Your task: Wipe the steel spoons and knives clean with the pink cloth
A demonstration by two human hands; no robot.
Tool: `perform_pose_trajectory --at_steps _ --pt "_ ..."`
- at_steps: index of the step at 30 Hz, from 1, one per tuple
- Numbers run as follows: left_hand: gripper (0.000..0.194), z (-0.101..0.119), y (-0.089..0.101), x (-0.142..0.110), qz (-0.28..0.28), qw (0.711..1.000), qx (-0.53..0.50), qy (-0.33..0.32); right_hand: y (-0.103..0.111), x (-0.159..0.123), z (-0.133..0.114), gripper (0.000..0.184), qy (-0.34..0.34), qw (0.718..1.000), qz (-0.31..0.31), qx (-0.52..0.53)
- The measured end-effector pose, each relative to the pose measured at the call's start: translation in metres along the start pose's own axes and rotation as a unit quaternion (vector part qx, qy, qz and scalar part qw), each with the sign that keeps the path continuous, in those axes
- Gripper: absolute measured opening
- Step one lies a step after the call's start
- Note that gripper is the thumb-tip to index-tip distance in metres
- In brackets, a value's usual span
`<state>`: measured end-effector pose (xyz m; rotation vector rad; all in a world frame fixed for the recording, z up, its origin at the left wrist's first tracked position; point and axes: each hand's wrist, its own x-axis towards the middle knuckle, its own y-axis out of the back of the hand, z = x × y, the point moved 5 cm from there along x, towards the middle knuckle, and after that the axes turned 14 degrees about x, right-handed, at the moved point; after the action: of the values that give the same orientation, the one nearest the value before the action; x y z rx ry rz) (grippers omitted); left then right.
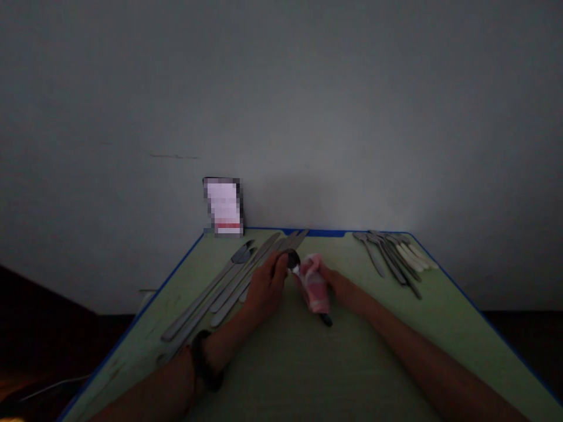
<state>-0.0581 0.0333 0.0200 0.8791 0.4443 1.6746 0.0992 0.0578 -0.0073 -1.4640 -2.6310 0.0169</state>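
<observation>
My left hand (266,282) grips a spoon (292,258) by its dark, rounded bowl, above the middle of the table. A pink and white cloth (315,290) is wrapped around the spoon's handle, and the dark handle end sticks out below it. My right hand (338,286) is closed on the cloth from the right side; its fingertips are mostly hidden behind the fabric. Left of my left hand lie long metal spoons (206,291) and several flat-handled knives (233,298), partly covered by that hand and forearm.
Spoons and other cutlery (391,261), some with white handles (412,258), lie in a group at the far right. A phone with a lit, blurred screen (225,205) leans on the wall (352,117) behind the blue-edged, pale green table (308,375).
</observation>
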Motion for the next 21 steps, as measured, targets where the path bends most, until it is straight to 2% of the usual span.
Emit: perform_pose_trajectory --at_steps 2,4,9,13,17,21 --pt "0.030 0.001 0.000 0.000 0.004 1.000 -0.006 -0.005 -0.005 -0.004 -0.002 0.051 -0.013 0.997 -0.045 -0.058" --pt "0.029 0.001 0.001 0.000 0.015 1.000 -0.008 -0.013 -0.008 -0.008 0.000 0.045 -0.048 0.992 -0.063 -0.099" --pt "0.029 0.001 0.002 -0.001 0.035 0.999 -0.018 -0.015 -0.013 -0.012 0.002 0.030 -0.115 0.981 -0.089 -0.129" --pt "0.029 -0.002 0.001 -0.001 0.049 0.998 -0.047 0.015 -0.008 -0.014 -0.002 0.029 -0.144 0.973 -0.094 -0.153" --pt "0.028 -0.012 0.008 0.004 0.105 0.987 -0.099 0.068 0.005 -0.013 -0.007 0.026 -0.089 0.970 -0.116 -0.193" --pt "0.033 -0.028 0.014 0.014 0.152 0.950 -0.241 0.130 0.016 -0.010 -0.007 0.017 0.020 0.965 -0.083 -0.247"
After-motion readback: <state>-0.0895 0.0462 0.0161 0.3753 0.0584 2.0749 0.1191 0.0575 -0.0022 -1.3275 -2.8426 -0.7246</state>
